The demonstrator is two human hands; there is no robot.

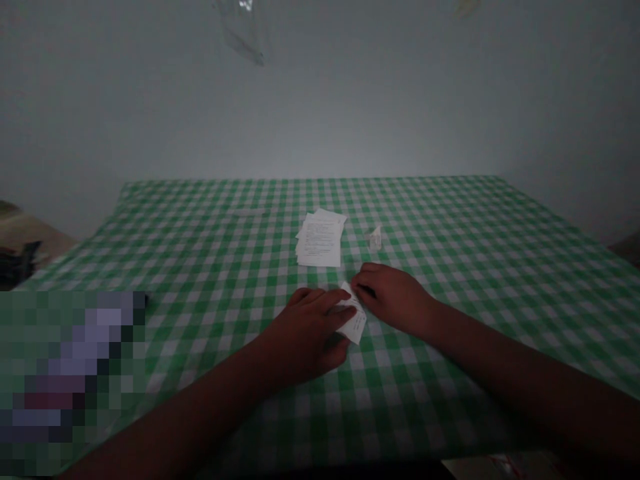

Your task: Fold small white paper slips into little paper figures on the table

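A small folded sheet of printed paper (356, 327) lies at a slant on the checked cloth between my two hands. My left hand (317, 327) rests over its left side, index and middle fingers pressing on the paper and the thumb along the lower edge. With curled fingers, my right hand (390, 293) pinches the paper's upper corner; the fingertips' exact hold is partly hidden. Beyond the hands is a loose stack of printed paper sheets (320, 241), its edges fanned out. Right of the stack stands a small folded paper piece (375, 239).
A green-and-white checked tablecloth (215, 280) covers the table, which reaches a pale wall (350, 100). A long pixelated object (85, 360) lies at the left front. A faint pale strip (250, 212) lies at the back left.
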